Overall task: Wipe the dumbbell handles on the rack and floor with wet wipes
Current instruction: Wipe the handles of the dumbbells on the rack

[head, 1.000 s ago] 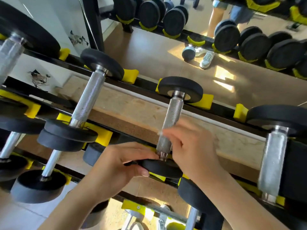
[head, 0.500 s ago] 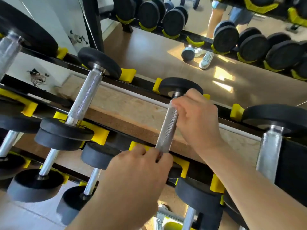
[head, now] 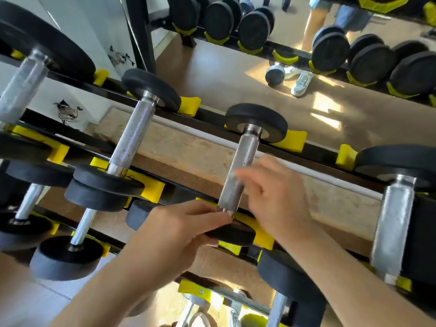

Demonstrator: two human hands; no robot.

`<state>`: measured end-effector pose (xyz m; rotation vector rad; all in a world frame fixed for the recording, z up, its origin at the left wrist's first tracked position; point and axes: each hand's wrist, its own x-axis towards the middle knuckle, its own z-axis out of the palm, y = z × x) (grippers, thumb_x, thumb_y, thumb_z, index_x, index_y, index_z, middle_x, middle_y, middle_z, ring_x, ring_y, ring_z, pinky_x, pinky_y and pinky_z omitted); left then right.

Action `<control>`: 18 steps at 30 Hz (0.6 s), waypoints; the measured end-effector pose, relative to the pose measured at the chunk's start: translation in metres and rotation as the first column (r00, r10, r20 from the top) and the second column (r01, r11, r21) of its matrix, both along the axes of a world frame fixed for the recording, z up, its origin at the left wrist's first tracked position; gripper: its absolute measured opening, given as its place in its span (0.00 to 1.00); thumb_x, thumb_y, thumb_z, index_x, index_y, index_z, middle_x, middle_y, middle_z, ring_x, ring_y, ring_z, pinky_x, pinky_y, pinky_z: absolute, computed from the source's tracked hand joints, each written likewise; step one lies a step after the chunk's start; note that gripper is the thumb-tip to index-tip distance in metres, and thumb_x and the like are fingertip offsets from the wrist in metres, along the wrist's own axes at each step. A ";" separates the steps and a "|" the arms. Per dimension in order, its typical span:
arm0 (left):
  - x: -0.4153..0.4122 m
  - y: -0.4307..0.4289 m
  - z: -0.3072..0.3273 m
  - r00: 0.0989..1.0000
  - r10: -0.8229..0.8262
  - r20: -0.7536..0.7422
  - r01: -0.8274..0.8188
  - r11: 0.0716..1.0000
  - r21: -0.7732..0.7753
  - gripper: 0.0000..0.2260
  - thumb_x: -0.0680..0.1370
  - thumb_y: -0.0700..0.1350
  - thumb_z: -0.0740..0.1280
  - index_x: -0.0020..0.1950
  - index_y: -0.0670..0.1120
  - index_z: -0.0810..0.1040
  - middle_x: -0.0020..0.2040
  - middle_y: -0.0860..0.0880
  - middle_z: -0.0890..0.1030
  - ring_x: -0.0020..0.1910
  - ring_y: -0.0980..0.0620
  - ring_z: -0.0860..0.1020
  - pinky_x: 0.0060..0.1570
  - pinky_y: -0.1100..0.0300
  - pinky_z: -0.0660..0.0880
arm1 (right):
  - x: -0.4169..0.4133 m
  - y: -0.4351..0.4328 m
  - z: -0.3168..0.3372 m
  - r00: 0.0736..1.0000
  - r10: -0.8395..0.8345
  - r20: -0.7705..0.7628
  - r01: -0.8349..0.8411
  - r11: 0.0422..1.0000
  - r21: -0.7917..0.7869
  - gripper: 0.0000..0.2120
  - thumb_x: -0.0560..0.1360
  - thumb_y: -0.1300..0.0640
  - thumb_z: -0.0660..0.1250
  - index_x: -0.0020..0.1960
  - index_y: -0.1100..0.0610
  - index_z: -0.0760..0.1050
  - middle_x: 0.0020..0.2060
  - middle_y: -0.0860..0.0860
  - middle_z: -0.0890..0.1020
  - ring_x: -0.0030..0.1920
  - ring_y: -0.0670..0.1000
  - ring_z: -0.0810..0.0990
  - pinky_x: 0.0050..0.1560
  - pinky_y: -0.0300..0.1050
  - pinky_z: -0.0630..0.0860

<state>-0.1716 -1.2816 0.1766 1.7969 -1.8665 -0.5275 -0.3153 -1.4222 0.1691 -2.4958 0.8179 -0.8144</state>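
A small dumbbell lies across the rack's top tier, its knurled steel handle (head: 240,166) running from a far black plate (head: 256,121) to a near black plate (head: 236,234). My left hand (head: 179,230) grips the near plate, fingers over its top by the handle's base and thumb under the rim. My right hand (head: 276,197) is motion-blurred at the right of the handle's lower half, its fingers curled against the steel. No wet wipe shows in either hand.
Another dumbbell (head: 132,138) rests to the left and a thick-handled one (head: 396,220) to the right, all in yellow cradles (head: 291,140) on black rails (head: 207,116). Lower tiers hold more dumbbells. The mirror behind reflects a person's legs (head: 313,27) and a floor dumbbell (head: 274,73).
My right hand slid from the handle's near end up to the far plate and has come back down to its lower half. My left hand stayed at the near plate.
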 end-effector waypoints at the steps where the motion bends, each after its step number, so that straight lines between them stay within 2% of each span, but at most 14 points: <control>1: 0.002 0.000 -0.002 0.987 0.039 -0.153 -0.035 0.999 0.028 0.19 0.69 0.40 0.75 0.58 0.55 0.82 0.53 0.59 0.80 0.50 0.62 0.80 0.47 0.69 0.76 | 0.007 -0.011 -0.001 0.995 -0.087 0.038 0.087 0.996 -0.008 0.07 0.74 0.63 0.66 0.46 0.60 0.83 0.39 0.54 0.80 0.39 0.49 0.78 0.39 0.32 0.70; 3: 0.006 -0.001 -0.007 0.915 0.116 -0.386 -0.081 0.991 0.105 0.22 0.68 0.34 0.75 0.56 0.56 0.83 0.52 0.60 0.80 0.53 0.59 0.80 0.51 0.68 0.76 | 0.019 -0.017 0.000 0.971 -0.220 0.098 0.219 0.975 0.020 0.04 0.73 0.65 0.70 0.45 0.60 0.83 0.39 0.53 0.79 0.40 0.45 0.75 0.41 0.28 0.68; 4: 0.008 -0.002 -0.008 0.880 0.147 -0.451 -0.088 0.985 0.150 0.23 0.67 0.32 0.76 0.55 0.56 0.83 0.52 0.59 0.81 0.54 0.57 0.80 0.52 0.65 0.76 | 0.020 -0.008 -0.001 0.970 -0.227 0.091 0.224 0.974 0.045 0.04 0.73 0.65 0.70 0.45 0.60 0.82 0.39 0.52 0.79 0.40 0.43 0.74 0.41 0.26 0.66; 7: 0.017 -0.007 -0.001 0.778 0.212 -0.591 -0.045 0.958 0.284 0.22 0.66 0.30 0.75 0.52 0.55 0.85 0.51 0.56 0.81 0.54 0.54 0.80 0.56 0.62 0.77 | 0.005 0.022 -0.004 0.996 -0.067 0.056 0.066 0.997 0.028 0.08 0.75 0.60 0.64 0.44 0.59 0.83 0.38 0.51 0.80 0.40 0.43 0.75 0.41 0.23 0.66; 9: 0.018 -0.010 0.003 0.792 0.199 -0.577 -0.020 0.953 0.301 0.22 0.66 0.31 0.75 0.52 0.54 0.85 0.51 0.56 0.81 0.54 0.55 0.80 0.56 0.64 0.76 | 0.006 0.004 0.001 1.000 -0.024 0.020 0.024 0.999 -0.021 0.08 0.74 0.61 0.64 0.44 0.59 0.83 0.38 0.53 0.80 0.38 0.48 0.76 0.38 0.27 0.67; 11: 0.012 -0.012 0.005 0.863 0.162 -0.478 -0.028 0.961 0.275 0.21 0.67 0.34 0.76 0.54 0.56 0.85 0.51 0.60 0.80 0.54 0.58 0.79 0.55 0.66 0.76 | 0.018 -0.024 0.006 0.987 -0.156 0.033 0.158 0.984 -0.081 0.05 0.72 0.65 0.68 0.43 0.60 0.83 0.37 0.54 0.78 0.36 0.48 0.76 0.35 0.28 0.66; 13: 0.004 -0.014 0.007 0.927 0.127 -0.354 -0.043 0.971 0.235 0.21 0.68 0.38 0.77 0.55 0.59 0.84 0.50 0.61 0.79 0.53 0.59 0.78 0.52 0.66 0.75 | 0.018 -0.022 0.009 0.974 -0.226 0.005 0.226 0.974 -0.035 0.05 0.71 0.67 0.70 0.43 0.60 0.83 0.37 0.54 0.78 0.37 0.48 0.76 0.35 0.27 0.65; 16: 0.000 -0.013 0.009 0.948 0.115 -0.297 -0.049 0.974 0.222 0.21 0.67 0.41 0.78 0.55 0.61 0.83 0.50 0.62 0.78 0.51 0.61 0.78 0.49 0.69 0.73 | -0.007 0.012 0.003 0.989 -0.058 -0.133 0.051 0.997 -0.053 0.05 0.70 0.65 0.73 0.44 0.59 0.83 0.38 0.52 0.80 0.37 0.48 0.77 0.35 0.25 0.66; 17: -0.001 -0.013 0.009 0.948 0.119 -0.295 -0.054 0.974 0.220 0.21 0.68 0.42 0.78 0.55 0.62 0.82 0.50 0.62 0.78 0.51 0.62 0.78 0.49 0.70 0.72 | -0.010 0.010 0.004 0.989 -0.007 -0.149 -0.002 0.998 -0.056 0.06 0.69 0.66 0.74 0.43 0.59 0.83 0.38 0.52 0.80 0.37 0.49 0.78 0.36 0.26 0.69; 18: -0.003 -0.013 0.010 0.948 0.122 -0.293 -0.057 0.974 0.221 0.21 0.68 0.42 0.78 0.55 0.62 0.82 0.50 0.63 0.78 0.51 0.62 0.78 0.48 0.70 0.72 | -0.008 -0.002 0.007 0.989 -0.005 -0.146 -0.003 0.999 -0.054 0.06 0.68 0.68 0.73 0.42 0.59 0.83 0.37 0.52 0.79 0.36 0.50 0.77 0.35 0.31 0.72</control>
